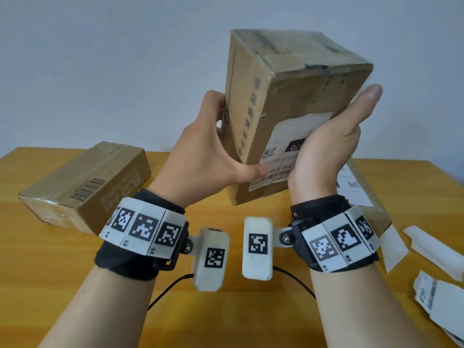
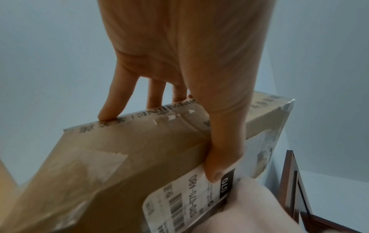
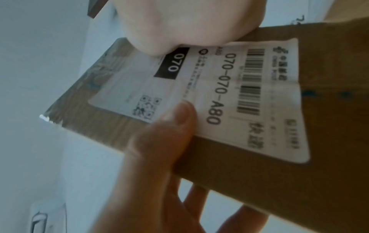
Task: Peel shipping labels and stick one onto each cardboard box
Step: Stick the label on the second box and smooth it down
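I hold a taped cardboard box [image 1: 288, 91] tilted in the air above the table. My left hand [image 1: 208, 151] grips its left side, fingers on the far face and thumb [image 2: 219, 157] on the edge of a white shipping label [image 1: 283, 151]. The label reads 070-070-A80 [image 3: 239, 94] and lies on the near face of the box [image 3: 259, 181]. The heel of my right hand [image 1: 326, 151] presses on the label's right part, with the thumb straight up past the box's edge. Its other fingers are hidden.
A second cardboard box [image 1: 82, 187] lies on the wooden table [image 1: 238, 317] at the left. A third box with a label [image 1: 359, 187] sits behind my right wrist. White backing strips [image 1: 431, 247] and a stack of label sheets [image 1: 437, 297] lie at the right.
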Action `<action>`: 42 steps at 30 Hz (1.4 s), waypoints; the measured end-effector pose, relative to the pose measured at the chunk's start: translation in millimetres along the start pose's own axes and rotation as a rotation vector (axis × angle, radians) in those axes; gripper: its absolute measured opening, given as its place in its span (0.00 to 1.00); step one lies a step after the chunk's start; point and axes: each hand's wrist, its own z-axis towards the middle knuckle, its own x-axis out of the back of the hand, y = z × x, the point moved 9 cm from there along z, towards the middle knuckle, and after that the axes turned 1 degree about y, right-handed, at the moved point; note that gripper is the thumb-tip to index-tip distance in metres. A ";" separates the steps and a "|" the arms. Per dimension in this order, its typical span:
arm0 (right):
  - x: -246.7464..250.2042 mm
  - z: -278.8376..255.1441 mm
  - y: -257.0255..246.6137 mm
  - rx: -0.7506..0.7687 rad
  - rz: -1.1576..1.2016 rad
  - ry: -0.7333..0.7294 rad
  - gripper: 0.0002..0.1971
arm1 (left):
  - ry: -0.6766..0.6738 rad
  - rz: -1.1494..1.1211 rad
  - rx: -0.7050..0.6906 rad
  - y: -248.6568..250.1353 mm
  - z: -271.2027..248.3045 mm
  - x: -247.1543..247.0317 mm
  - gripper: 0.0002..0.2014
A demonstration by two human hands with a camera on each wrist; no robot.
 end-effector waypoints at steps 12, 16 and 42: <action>8.3 9.2 9.3 -0.102 0.195 0.027 0.20 | 0.113 0.023 0.042 -19.8 3.8 16.4 0.43; -13.9 -0.4 6.7 -0.141 0.321 -0.217 0.23 | 0.286 -0.030 0.107 -36.7 4.7 32.8 0.43; -31.3 -31.6 -0.2 -0.133 0.137 -0.329 0.45 | 0.013 0.072 0.006 -17.6 4.5 7.4 0.37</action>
